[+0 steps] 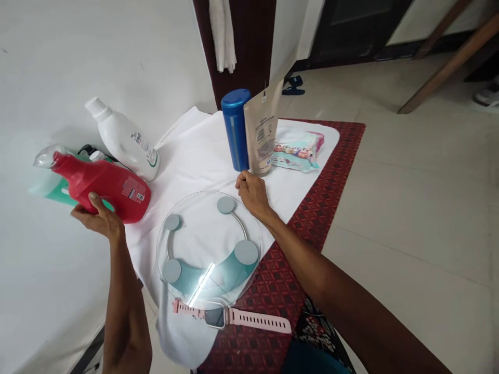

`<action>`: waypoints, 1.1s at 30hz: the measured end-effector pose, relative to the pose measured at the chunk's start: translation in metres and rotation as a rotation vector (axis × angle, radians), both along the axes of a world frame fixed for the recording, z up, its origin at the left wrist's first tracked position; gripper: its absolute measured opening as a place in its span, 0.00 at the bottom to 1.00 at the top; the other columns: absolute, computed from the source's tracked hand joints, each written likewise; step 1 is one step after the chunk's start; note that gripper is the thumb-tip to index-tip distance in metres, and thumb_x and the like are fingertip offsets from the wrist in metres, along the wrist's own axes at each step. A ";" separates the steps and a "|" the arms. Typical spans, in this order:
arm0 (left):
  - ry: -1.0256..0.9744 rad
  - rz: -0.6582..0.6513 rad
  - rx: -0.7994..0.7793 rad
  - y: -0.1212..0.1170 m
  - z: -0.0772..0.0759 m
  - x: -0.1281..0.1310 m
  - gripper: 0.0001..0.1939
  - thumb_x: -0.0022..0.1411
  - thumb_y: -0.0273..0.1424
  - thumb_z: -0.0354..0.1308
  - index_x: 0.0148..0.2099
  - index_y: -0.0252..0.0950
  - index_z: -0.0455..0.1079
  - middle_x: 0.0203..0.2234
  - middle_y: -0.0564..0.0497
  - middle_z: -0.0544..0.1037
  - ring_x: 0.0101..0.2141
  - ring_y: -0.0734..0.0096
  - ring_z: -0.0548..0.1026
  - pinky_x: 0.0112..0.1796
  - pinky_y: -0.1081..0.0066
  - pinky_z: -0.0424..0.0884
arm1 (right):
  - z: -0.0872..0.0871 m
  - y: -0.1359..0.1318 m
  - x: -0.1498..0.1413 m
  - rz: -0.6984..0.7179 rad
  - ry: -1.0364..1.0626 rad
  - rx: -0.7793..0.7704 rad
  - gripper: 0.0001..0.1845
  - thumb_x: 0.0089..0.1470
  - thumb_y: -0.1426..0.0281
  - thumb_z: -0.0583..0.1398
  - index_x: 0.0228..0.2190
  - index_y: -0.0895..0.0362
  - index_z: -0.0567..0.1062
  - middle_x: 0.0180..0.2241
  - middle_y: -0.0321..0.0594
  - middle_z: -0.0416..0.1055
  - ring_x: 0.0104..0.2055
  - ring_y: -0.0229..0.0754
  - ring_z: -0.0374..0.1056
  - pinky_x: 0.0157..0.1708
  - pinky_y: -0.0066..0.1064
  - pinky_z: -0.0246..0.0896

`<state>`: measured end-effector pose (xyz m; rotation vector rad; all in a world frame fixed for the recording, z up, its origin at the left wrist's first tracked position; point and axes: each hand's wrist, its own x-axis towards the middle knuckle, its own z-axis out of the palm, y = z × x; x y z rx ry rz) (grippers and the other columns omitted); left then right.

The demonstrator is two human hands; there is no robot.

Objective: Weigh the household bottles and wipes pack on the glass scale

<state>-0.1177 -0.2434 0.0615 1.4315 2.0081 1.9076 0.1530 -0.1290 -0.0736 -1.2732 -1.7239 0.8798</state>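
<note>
My left hand (102,221) is wrapped round the handle of a red detergent bottle (117,189), which leans to the left with its clear cap away from me. Loosely closed, my right hand (253,192) is by the foot of a beige squeeze tube (263,135); nothing shows in its fingers. Beside the tube stands a blue bottle (236,132). A round glass bathroom scale (212,278) lies in front of me, and a smartwatch with a pink strap (216,315) lies at its near edge.
A white bottle (125,137) and a green bottle (58,191), partly hidden, are by the wall at left. A packet of wipes (298,150) lies right of the tube. White cloth (187,150) covers part of the red patterned tabletop (343,166). Slippers (294,85) are on the floor.
</note>
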 end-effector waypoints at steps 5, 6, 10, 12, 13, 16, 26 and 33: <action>0.136 -0.041 -0.001 0.022 0.002 0.052 0.35 0.63 0.58 0.70 0.60 0.40 0.69 0.49 0.44 0.79 0.50 0.55 0.79 0.49 0.58 0.78 | 0.002 0.000 -0.002 -0.004 -0.058 -0.008 0.14 0.56 0.81 0.52 0.28 0.52 0.70 0.30 0.40 0.76 0.36 0.46 0.70 0.39 0.35 0.56; 0.168 -0.040 0.014 0.027 0.001 0.058 0.37 0.62 0.57 0.71 0.62 0.41 0.68 0.52 0.43 0.78 0.52 0.54 0.79 0.51 0.57 0.77 | 0.002 0.000 -0.003 -0.002 -0.068 -0.015 0.15 0.57 0.82 0.52 0.29 0.52 0.72 0.31 0.40 0.77 0.36 0.46 0.70 0.39 0.35 0.56; 0.275 -0.138 0.023 0.073 -0.006 0.085 0.45 0.56 0.55 0.76 0.67 0.43 0.64 0.58 0.39 0.76 0.53 0.53 0.78 0.54 0.53 0.76 | 0.006 -0.002 -0.003 0.013 -0.101 -0.046 0.16 0.59 0.83 0.53 0.33 0.54 0.76 0.36 0.42 0.80 0.40 0.47 0.72 0.39 0.35 0.55; 0.286 -0.273 -0.040 0.109 -0.011 0.105 0.45 0.56 0.55 0.76 0.67 0.44 0.64 0.59 0.39 0.76 0.54 0.52 0.78 0.53 0.53 0.76 | 0.010 -0.002 -0.002 0.018 -0.115 -0.057 0.17 0.59 0.84 0.53 0.35 0.54 0.77 0.38 0.43 0.81 0.42 0.48 0.74 0.40 0.35 0.56; 0.276 -0.333 -0.061 0.128 -0.013 0.115 0.44 0.56 0.55 0.76 0.67 0.44 0.64 0.60 0.38 0.76 0.54 0.51 0.78 0.52 0.54 0.77 | 0.011 -0.002 -0.002 0.020 -0.121 -0.061 0.17 0.59 0.84 0.53 0.36 0.55 0.78 0.39 0.44 0.82 0.43 0.48 0.74 0.41 0.35 0.57; 0.222 -0.479 -0.063 0.172 -0.019 0.142 0.38 0.58 0.54 0.74 0.62 0.43 0.67 0.58 0.40 0.77 0.51 0.53 0.80 0.50 0.55 0.78 | 0.015 -0.003 -0.001 0.026 -0.132 -0.071 0.18 0.60 0.84 0.53 0.38 0.55 0.79 0.41 0.45 0.82 0.44 0.49 0.76 0.41 0.35 0.58; 0.165 -0.332 -0.057 0.203 -0.041 0.155 0.20 0.49 0.41 0.70 0.40 0.38 0.69 0.32 0.53 0.76 0.34 0.64 0.74 0.41 0.63 0.75 | 0.016 -0.005 0.000 0.062 -0.145 -0.090 0.18 0.64 0.82 0.53 0.42 0.54 0.79 0.47 0.43 0.83 0.47 0.48 0.77 0.42 0.34 0.62; 0.107 -0.219 0.028 0.159 -0.021 0.135 0.23 0.52 0.47 0.72 0.39 0.37 0.69 0.32 0.52 0.76 0.35 0.63 0.77 0.40 0.62 0.77 | 0.021 -0.006 0.003 0.077 -0.154 -0.093 0.18 0.67 0.79 0.53 0.46 0.54 0.79 0.49 0.44 0.83 0.49 0.49 0.77 0.44 0.35 0.63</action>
